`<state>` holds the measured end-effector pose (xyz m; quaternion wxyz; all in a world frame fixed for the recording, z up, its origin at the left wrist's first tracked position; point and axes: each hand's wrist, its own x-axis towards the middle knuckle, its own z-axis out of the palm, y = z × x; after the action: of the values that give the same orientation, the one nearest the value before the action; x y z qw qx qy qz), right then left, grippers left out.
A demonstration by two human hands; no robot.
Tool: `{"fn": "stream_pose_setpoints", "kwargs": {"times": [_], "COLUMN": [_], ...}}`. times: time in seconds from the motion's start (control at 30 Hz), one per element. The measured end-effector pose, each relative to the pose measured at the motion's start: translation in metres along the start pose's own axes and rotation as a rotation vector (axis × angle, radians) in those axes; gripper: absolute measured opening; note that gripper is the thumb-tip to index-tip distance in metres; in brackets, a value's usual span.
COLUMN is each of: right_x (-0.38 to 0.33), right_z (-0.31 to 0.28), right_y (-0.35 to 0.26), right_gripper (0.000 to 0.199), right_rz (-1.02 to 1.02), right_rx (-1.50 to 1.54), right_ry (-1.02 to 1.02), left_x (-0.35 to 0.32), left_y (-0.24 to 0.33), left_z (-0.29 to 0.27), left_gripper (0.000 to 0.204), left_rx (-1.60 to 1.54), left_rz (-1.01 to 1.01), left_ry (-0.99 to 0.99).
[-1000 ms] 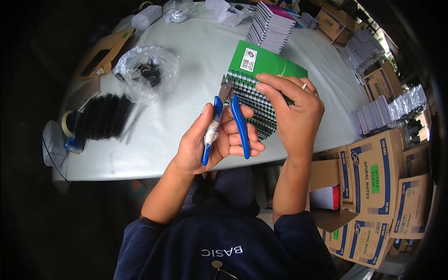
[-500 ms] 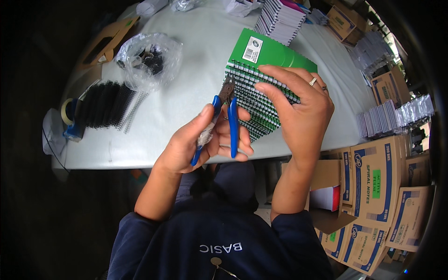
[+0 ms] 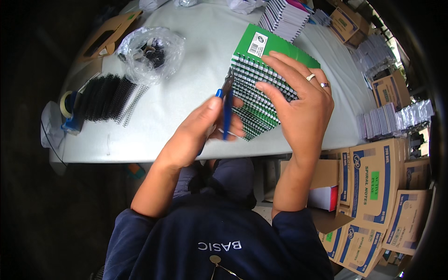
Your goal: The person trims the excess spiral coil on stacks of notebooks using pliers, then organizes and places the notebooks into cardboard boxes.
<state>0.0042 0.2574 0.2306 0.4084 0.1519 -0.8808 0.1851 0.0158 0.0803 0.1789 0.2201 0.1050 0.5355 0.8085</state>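
My left hand (image 3: 198, 126) is closed round a pair of blue-handled cutting pliers (image 3: 227, 100), blurred by motion. Their dark jaws point up to the left corner of a stack of spiral notebooks (image 3: 259, 100), at the end of the top spiral. The notebooks have green covers and black coils, and the top cover carries a white label (image 3: 258, 44). My right hand (image 3: 303, 88), with rings on two fingers, rests on the stack's coiled side. Its thumb and fingers are spread apart, the fingertips on or just over the coils.
Loose black spiral coils (image 3: 105, 100) lie at the left by a blue tape dispenser (image 3: 71, 114). Behind them are a clear plastic bag (image 3: 161, 58) of black bits and an opened carton (image 3: 112, 35). More notebooks (image 3: 284, 18) stand at the back; boxes (image 3: 371, 182) are piled at the right.
The pliers have turned more edge-on and their handles look closer together, with the left hand tilted along. The right hand has shifted slightly on the stack.
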Motion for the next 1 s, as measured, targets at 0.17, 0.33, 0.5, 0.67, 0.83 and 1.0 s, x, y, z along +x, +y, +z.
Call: {"fn": "stream_pose_setpoints", "kwargs": {"times": [0.17,0.33,0.5,0.67,0.83,1.0], "right_x": [0.002,0.001,0.000,0.002,0.002,0.002], "right_z": [0.000,0.000,0.000,0.002,0.001,-0.004], "right_y": [0.002,-0.001,0.001,-0.003,-0.001,-0.004], "right_gripper": [0.029,0.026,0.026,0.027,0.026,0.039], "right_rz": [0.005,0.034,0.027,0.021,0.008,-0.033], "right_rx": [0.021,0.022,0.024,0.017,0.031,-0.046], "right_ry": [0.013,-0.004,0.025,0.018,0.030,-0.059], "left_x": [-0.001,-0.008,0.003,-0.002,0.001,0.001], "left_y": [0.000,0.008,0.005,0.004,0.003,-0.005], "left_z": [-0.016,-0.002,-0.001,-0.008,-0.007,0.004], "left_gripper": [0.058,0.059,0.061,0.065,0.065,0.042], "left_rx": [-0.476,-0.208,-0.582,-0.668,-0.624,0.949], "left_rz": [-0.135,-0.102,-0.170,-0.147,-0.146,0.253], "left_ry": [-0.300,-0.055,-0.239,-0.282,-0.311,0.360]}}
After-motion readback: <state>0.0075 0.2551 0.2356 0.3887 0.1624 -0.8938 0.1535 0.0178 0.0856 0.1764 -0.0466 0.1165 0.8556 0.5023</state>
